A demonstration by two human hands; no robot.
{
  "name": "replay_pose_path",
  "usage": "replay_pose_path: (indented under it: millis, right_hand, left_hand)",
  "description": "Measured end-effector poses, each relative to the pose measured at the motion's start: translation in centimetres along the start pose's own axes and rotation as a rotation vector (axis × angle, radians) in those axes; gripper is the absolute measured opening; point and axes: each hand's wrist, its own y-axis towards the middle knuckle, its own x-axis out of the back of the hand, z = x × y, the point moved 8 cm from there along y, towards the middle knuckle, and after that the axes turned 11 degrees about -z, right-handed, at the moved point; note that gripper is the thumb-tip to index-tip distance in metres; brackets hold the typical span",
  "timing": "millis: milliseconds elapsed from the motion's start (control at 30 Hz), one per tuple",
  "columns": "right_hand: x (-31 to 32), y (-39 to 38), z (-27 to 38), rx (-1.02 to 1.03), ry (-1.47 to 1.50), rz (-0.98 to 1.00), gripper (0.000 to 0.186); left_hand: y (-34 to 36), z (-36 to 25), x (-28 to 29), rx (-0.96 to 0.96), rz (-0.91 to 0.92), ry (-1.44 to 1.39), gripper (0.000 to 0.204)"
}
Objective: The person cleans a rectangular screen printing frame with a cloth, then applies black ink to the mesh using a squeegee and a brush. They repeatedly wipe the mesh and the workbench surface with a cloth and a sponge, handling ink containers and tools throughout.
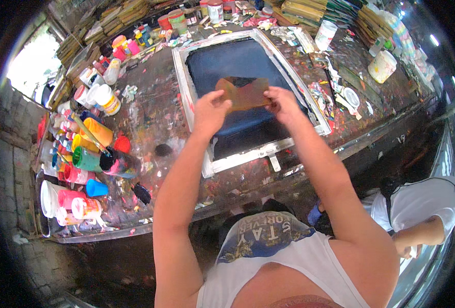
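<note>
Together, left hand (210,110) and right hand (283,102) pinch opposite ends of a flat brown rubber scraper blade (244,93), held over the dark mesh of a white-framed printing screen (188,97) on the paint-spattered table (155,115). An even, level grip should spread pressure uniformly; paint jars (96,149) stand well left.

Paint-splattered workbench (155,110) with a white-framed dark printing screen (227,66), paint bottles (91,149) and tubs (381,65)

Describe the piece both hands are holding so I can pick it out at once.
Find the white-framed printing screen with dark mesh on the paint-splattered table. Above its middle, the left hand and right hand hold a flat brownish-orange sheet, the only translucent amber thing there.
</note>
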Motion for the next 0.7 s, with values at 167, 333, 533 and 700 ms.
replay_pose_path:
  millis: [167,333,533,700]
  right_hand:
    - [4.3,3.7,7.7,0.353,-0.501,-0.128,0.029]
    - [3.1,4.0,7.4,0.681,-0.87,-0.069,0.029]
    - [-0.1,2.3,1.2,0.962,-1.231,0.438,0.023]
    - [1.9,1.7,1.6,1.247,-1.279,0.34,0.032]
  left_hand:
    - [-5.3,-0.5,0.9,-0.491,-0.045,0.285,0.055]
    - [-11.4,0.6,6.2,-0.517,-0.142,0.365,0.046]
    - [-18.1,1.2,11.9,-0.497,-0.25,0.546,0.039]
    - [-22.1,4.1,14.8,-0.409,-0.399,0.655,0.034]
